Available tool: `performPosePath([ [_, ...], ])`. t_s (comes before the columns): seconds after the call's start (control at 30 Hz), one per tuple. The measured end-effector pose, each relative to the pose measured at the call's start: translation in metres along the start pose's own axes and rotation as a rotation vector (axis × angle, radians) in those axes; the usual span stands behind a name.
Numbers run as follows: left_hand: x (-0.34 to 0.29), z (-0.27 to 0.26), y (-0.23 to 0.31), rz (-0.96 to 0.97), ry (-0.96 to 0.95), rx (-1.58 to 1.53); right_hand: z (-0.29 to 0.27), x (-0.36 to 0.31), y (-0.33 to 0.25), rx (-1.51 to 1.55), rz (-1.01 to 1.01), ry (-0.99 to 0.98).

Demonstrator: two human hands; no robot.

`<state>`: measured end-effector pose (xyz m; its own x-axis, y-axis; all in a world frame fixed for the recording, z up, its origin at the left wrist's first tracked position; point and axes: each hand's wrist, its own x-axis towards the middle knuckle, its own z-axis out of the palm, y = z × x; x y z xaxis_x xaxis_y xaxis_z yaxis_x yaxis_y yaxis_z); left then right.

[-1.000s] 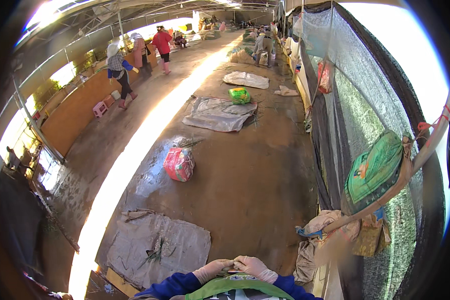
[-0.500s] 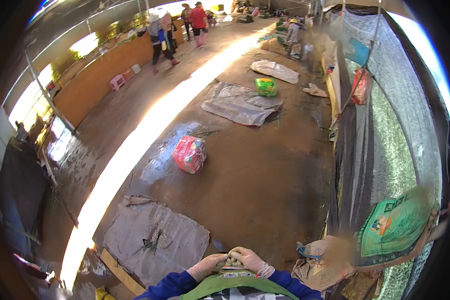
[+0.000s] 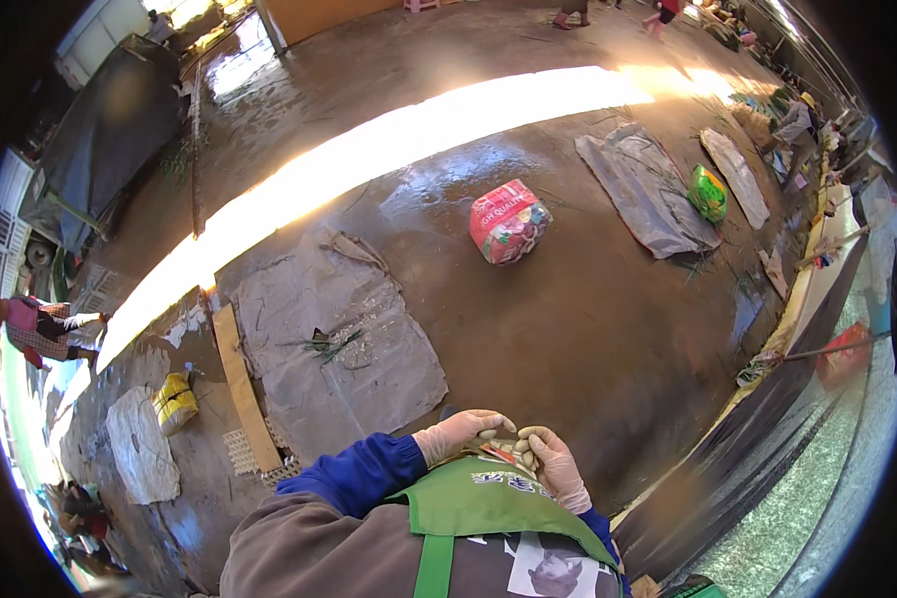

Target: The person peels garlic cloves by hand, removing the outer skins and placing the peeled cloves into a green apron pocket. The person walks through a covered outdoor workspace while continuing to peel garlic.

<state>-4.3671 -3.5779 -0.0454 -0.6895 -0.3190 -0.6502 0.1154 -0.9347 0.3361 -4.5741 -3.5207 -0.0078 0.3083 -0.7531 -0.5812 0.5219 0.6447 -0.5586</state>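
My left hand and my right hand, both in thin pale gloves, are raised close together in front of my chest. Their fingers curl inward with the tips bent toward each other, and a small gap shows between the two hands. What the fingers hold, if anything, is too small to make out. Just below them is the green apron I wear, with something orange and white at its upper edge between the hands. Blue sleeves cover my forearms.
A grey sheet lies ahead on the wet brown floor, beside a wooden plank. Farther off are a pink-wrapped bundle, another sheet and a green package. A person walks at far left. Dark netting hangs at right.
The view has turned left and tilted, so the pink bundle and sheets sit farther right. My hands have drawn slightly apart, and the person at far left has come into view.
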Motion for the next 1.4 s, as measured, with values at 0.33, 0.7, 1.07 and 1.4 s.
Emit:
performPosePath([
  [0.33, -0.004, -0.017, 0.067, 0.289, 0.230, -0.316, 0.024, 0.112, -0.109, -0.239, 0.278, -0.214],
  [0.7, 0.076, -0.001, 0.147, 0.516, 0.288, -0.658, 0.029, 0.250, -0.237, -0.540, 0.470, -0.341],
  [1.07, 0.081, -0.077, 0.143, 0.934, 0.369, -1.244, 0.121, 0.390, -0.219, -0.846, 0.763, -0.393],
  [1.4, 0.082, -0.122, 0.169, 1.254, 0.527, -1.644, 0.229, 0.523, -0.173, -1.088, 0.967, -0.633],
])
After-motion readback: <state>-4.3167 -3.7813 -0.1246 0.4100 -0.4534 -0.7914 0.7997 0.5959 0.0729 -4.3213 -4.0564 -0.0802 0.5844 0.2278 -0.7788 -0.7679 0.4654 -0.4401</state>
